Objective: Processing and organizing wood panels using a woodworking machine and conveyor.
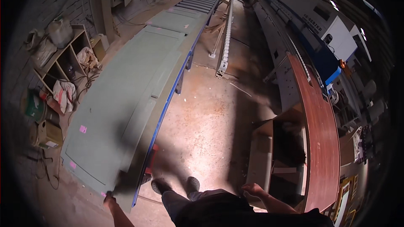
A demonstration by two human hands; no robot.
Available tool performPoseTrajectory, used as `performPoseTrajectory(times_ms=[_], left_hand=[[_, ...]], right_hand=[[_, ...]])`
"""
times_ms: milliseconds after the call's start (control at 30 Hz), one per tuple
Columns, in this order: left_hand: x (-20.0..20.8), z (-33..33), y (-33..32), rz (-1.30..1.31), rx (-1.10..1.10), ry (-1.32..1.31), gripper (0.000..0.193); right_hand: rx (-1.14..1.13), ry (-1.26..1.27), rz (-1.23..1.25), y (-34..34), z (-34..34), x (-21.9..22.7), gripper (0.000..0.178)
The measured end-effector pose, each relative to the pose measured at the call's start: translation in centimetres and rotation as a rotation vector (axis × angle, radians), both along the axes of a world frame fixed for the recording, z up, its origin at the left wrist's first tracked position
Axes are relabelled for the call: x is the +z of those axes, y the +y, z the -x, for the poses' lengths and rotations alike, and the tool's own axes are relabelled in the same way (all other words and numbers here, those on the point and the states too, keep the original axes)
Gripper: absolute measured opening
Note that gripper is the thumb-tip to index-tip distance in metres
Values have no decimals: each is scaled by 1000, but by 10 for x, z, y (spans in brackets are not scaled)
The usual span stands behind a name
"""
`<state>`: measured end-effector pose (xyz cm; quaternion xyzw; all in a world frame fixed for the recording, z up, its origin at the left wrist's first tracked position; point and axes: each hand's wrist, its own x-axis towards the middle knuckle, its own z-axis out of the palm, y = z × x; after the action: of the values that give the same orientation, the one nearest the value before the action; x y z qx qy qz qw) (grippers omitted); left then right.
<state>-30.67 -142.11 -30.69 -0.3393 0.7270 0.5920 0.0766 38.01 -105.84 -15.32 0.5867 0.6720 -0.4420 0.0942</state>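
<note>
A long grey-green panel (126,88) with thin grooves and small pink stickers lies on a blue-edged roller conveyor (168,111) to my left. At the panel's near end my left hand (110,201) has its fingers closed on the edge, beside a pink sticker; shadow darkens the fingertips. My right hand (254,189) hangs in front of my body, clear of the panel, with its fingers curled in and nothing visible in them. Beyond the first panel lies another green panel (174,20).
On the right stands a cabinet with a reddish-brown wooden top (322,143), beside a long machine (286,21). A wooden shelf (63,59) with bags and boxes is along the left wall. A metal rail (226,42) runs down the aisle.
</note>
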Motion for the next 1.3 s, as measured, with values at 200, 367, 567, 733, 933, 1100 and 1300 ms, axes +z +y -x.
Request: performPoseTrajectory(times_ms=[200, 367, 567, 733, 933, 1100, 1300], left_hand=[[17, 17, 30, 136, 26, -178, 26], [10, 18, 27, 145, 66, -213, 27], [-2, 34, -11, 278, -146, -280, 33], [9, 48, -26, 417, -883, -175, 33], [6, 72, -50, 592, -1769, 21, 37], [11, 97, -2, 661, -1988, 144, 39], [20, 84, 117, 647, -1661, 261, 39]], right_hand=[[-289, 0, 169, -58, -38, -46, 34], [-322, 96, 217, -75, -41, -80, 30], [-441, 94, 265, -56, 52, -41, 34], [-33, 81, 64, -45, 105, -65, 34], [-84, 74, 67, -30, 161, -48, 36], [-127, 82, 171, -27, 140, -87, 35], [-561, 347, 415, 22, 90, -143, 25]])
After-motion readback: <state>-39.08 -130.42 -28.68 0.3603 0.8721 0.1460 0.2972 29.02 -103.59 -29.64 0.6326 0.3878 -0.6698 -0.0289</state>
